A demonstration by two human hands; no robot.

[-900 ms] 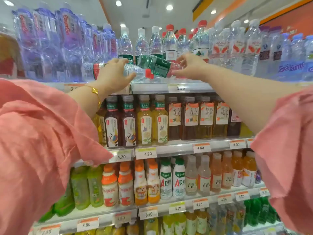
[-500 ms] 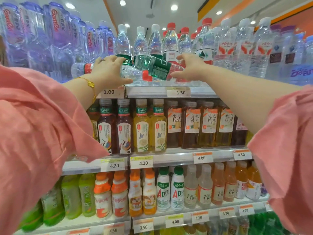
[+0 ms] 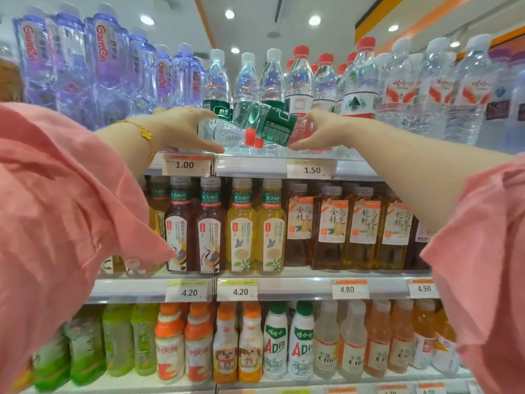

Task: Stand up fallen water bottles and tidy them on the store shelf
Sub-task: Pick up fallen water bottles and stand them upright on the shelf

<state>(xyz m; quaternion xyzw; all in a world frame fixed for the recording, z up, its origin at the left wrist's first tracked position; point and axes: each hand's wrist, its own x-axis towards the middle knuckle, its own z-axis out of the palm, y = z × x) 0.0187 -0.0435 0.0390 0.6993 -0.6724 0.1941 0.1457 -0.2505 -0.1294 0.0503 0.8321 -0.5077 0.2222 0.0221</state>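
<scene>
At upper centre both hands grip fallen bottles: left hand (image 3: pixel 181 129) clasps the clear bottle (image 3: pixel 224 133), cap pointing right; right hand (image 3: pixel 321 132) clasps the green-labelled bottle (image 3: pixel 272 123), lying slantwise.

two fallen water bottles (image 3: pixel 227 133) (image 3: pixel 272 125), two hands (image 3: pixel 181 127) (image 3: pixel 324 130).

Bright overhead ceiling spotlights (image 3: pixel 314 20), soft blur, wide-angle bending at edges.

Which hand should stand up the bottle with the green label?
Right, probably. The right hand already grips the green-label bottle at its lower end, so it could tip it upright. The left hand is busy holding the red-capped clear bottle.
</scene>
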